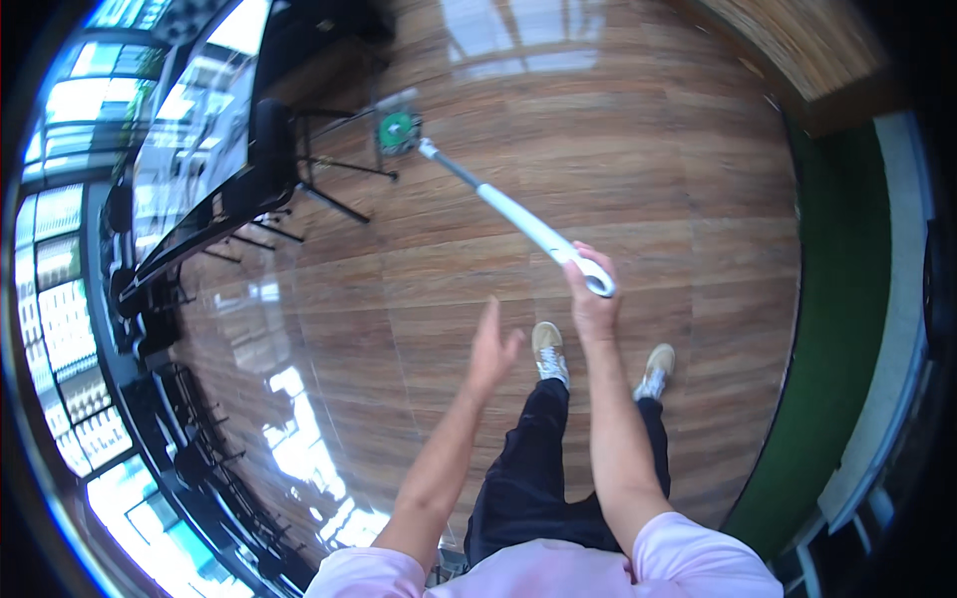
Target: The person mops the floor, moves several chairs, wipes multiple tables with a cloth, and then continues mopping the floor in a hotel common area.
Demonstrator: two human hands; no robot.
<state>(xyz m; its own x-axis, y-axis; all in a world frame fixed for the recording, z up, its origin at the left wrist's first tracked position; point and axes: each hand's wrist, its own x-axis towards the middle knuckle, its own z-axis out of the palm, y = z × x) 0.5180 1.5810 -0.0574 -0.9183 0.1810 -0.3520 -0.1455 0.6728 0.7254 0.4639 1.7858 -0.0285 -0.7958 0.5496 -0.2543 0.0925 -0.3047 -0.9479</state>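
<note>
A person looks down at their own two bare arms over a glossy wooden floor (638,149). The right hand (590,294) is wrapped in a fist around the looped white grip of a long mop handle (508,214). The handle slants away from that hand, up and to the left, white near the grip and grey metal further out. At its far end, well ahead of the hand, sits a small green mop head (398,130) resting on the floor beside the thin black legs of a table (214,120).

The left hand (492,349) hangs free, just left of and below the right, fingers loosely together, holding nothing.

Mopping well here likely calls for a firm grip, the head kept flat, and care around those legs.
</note>
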